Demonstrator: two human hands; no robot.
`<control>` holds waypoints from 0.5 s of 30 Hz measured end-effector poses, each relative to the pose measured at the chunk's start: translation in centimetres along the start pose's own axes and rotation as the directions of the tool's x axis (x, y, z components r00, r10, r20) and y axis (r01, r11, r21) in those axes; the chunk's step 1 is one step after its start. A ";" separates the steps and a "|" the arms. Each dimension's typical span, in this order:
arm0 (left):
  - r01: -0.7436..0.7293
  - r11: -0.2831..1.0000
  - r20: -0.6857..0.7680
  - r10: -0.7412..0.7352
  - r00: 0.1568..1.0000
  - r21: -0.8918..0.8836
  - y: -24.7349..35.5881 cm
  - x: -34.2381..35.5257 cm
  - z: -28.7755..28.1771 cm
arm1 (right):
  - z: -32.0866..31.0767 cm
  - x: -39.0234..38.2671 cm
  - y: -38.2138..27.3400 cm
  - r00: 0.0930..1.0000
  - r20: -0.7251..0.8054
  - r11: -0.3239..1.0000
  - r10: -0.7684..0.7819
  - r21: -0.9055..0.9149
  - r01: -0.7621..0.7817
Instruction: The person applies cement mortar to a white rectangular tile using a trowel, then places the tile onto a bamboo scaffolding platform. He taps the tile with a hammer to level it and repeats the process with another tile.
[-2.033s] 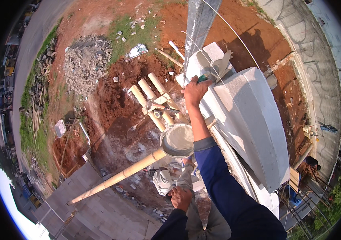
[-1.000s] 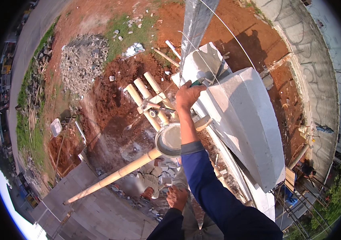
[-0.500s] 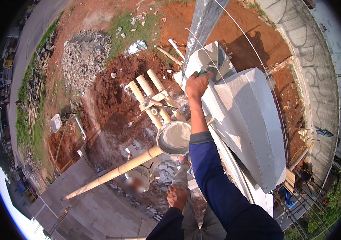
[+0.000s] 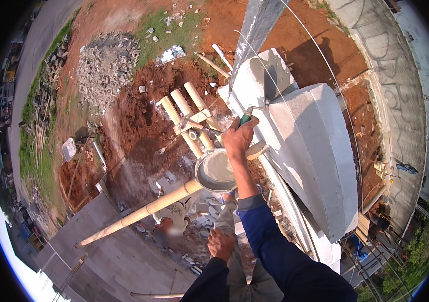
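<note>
My right hand (image 4: 240, 137) is closed around the green handle of a trowel (image 4: 247, 115). It is over the edge of the white block wall, beside a large pale block (image 4: 302, 136). Its thin metal neck points at the gap between that block and the white block beyond it (image 4: 251, 75); where blade ends and shadow begins is hard to tell. Below that hand, a round bucket (image 4: 199, 177) of grey mortar stands by a bamboo pole (image 4: 149, 210). My left hand (image 4: 221, 243) is low by my leg, fingers curled, with nothing visible in them.
A grey metal post (image 4: 254, 38) rises beyond the blocks, and a thin line (image 4: 320, 45) crosses above them. Several bamboo poles (image 4: 192, 95) jut out past the bucket. Far below, another person (image 4: 174, 214) is among broken blocks. Red soil and a rubble heap (image 4: 107, 63) lie beyond.
My right hand has drawn back toward me and slightly left with the trowel, away from the far block. The left hand has barely moved.
</note>
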State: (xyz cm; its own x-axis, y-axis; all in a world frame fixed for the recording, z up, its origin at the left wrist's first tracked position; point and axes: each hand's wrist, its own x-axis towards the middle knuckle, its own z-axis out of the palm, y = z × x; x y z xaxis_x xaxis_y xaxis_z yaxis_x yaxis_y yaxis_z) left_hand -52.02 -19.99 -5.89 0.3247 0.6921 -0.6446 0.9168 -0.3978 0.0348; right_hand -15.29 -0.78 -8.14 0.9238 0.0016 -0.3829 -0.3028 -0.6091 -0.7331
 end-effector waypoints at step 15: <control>0.431 0.752 0.261 -0.344 0.902 -0.499 -5.3 2.8 1.7 | -5.3 -8.5 14.7 0.928 0.274 0.961 -0.251 -0.043 0.273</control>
State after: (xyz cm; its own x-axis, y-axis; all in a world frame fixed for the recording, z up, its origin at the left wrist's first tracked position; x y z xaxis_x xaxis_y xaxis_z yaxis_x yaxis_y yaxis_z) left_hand -56.37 -17.00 -9.16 -0.0833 0.6041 -0.7925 0.9453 0.2997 0.1291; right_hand -26.31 -13.98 -12.71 0.8696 0.3717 -0.3250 -0.0290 -0.6187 -0.7851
